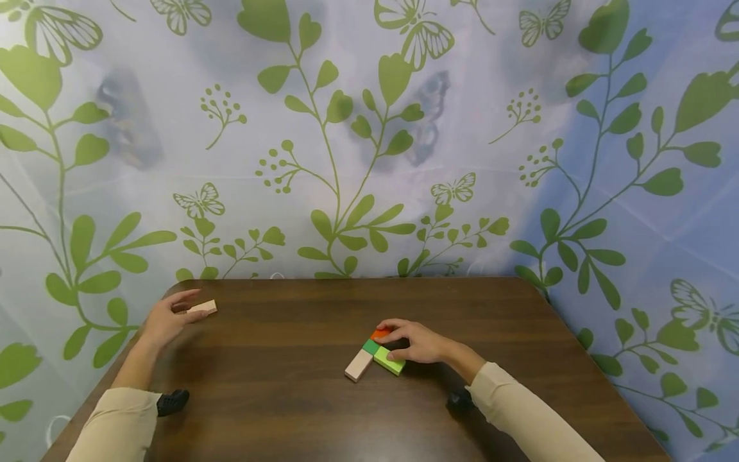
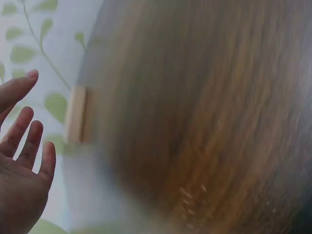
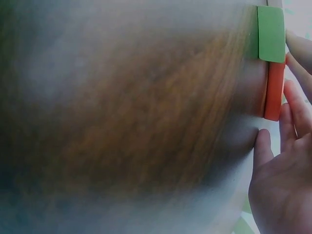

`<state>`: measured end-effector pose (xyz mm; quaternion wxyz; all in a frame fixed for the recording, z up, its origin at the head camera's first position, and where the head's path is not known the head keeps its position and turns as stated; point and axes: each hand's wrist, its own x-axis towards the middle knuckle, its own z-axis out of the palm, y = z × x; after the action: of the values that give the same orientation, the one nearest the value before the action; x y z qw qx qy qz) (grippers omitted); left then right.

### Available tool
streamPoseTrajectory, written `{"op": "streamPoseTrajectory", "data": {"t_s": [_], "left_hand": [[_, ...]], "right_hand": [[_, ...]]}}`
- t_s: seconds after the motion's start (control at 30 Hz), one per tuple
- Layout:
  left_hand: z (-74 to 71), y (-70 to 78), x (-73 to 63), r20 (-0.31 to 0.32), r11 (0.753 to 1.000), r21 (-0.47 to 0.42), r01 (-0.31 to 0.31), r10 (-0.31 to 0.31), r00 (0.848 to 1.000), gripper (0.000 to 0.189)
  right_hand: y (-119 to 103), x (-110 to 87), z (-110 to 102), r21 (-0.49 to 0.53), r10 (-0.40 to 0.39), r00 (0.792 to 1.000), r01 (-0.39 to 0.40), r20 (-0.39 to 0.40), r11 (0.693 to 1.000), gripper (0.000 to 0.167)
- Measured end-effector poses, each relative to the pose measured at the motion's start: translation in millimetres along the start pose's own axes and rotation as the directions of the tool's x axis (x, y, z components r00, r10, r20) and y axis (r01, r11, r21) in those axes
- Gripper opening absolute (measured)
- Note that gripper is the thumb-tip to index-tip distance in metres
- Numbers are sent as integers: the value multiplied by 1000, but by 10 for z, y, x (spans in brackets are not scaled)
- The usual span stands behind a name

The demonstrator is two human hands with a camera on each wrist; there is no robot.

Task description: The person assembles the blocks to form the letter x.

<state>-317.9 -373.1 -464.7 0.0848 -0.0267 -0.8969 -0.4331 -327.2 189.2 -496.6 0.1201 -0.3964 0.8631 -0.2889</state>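
Note:
At the table's far left, my left hand (image 1: 164, 323) reaches beside a plain wooden block (image 1: 206, 307). The left wrist view shows that hand's fingers spread, with the wooden block (image 2: 75, 114) standing a little apart from them. Near the middle, my right hand (image 1: 421, 343) touches an orange block (image 1: 379, 334) with its fingers, while the thumb rests at a lime green block (image 1: 389, 362). A darker green block (image 1: 371, 346) sits between the orange one and a pale wooden block (image 1: 359, 365). In the right wrist view, fingertips lie along the orange block (image 3: 274, 92).
The dark wooden table (image 1: 277, 385) ends at a back edge against a hanging cloth (image 1: 346, 128) printed with green leaves and butterflies. Black wrist devices, one at the left sleeve (image 1: 173, 402) and one at the right (image 1: 460, 401), sit low over the table.

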Motion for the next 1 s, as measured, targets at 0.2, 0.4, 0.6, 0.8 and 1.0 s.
{"op": "streamPoseTrajectory", "data": {"t_s": [0.2, 0.4, 0.6, 0.8, 1.0], "left_hand": [[-3, -276, -26, -2, 992, -70, 102, -103, 995, 72], [7, -355, 57, 12, 986, -89, 138, -138, 990, 77], [30, -401, 97, 33, 980, -55, 191, -190, 981, 76], [46, -434, 152, 29, 986, -28, 167, -166, 986, 71], [47, -492, 190, 22, 985, 7, 173, -173, 985, 63]], "right_hand": [[9, 15, -26, -1, 7, 1000, -7, 1, 1000, 47], [15, 3, -31, -1, -17, 1000, 17, -12, 1000, 47], [18, -38, 2, 12, -21, 1000, 21, -1, 1000, 47], [5, -22, -9, 8, -18, 1000, 18, -18, 1000, 47], [13, -16, 11, 17, -27, 999, 27, -19, 999, 46]]}}
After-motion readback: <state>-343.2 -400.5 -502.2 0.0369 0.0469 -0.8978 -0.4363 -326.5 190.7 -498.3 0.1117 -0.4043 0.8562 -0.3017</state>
